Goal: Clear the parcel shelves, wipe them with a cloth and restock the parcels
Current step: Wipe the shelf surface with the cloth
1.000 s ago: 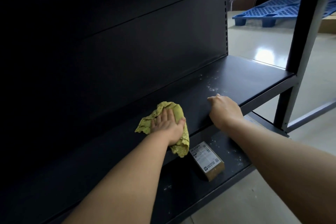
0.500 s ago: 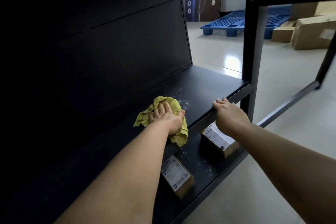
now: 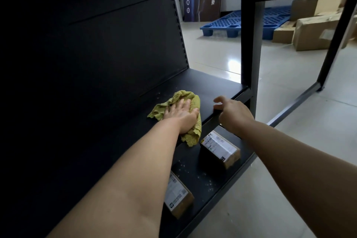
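We press our left hand (image 3: 180, 115) flat, fingers spread, on a crumpled yellow-green cloth (image 3: 190, 102) lying on the black upper shelf (image 3: 216, 85), one corner of the cloth drooping over the shelf's front edge. Our right hand (image 3: 232, 111) hangs loosely open at that front edge, just right of the cloth, fingers curled and holding nothing; whether it touches the edge we cannot tell. Below the upper shelf, two labelled cardboard parcels sit on the speckled lower shelf (image 3: 204, 177): the farther parcel (image 3: 220, 148) in full view, the nearer parcel (image 3: 178, 198) partly hidden behind our left forearm. The back panel left of the cloth is too dark to make out.
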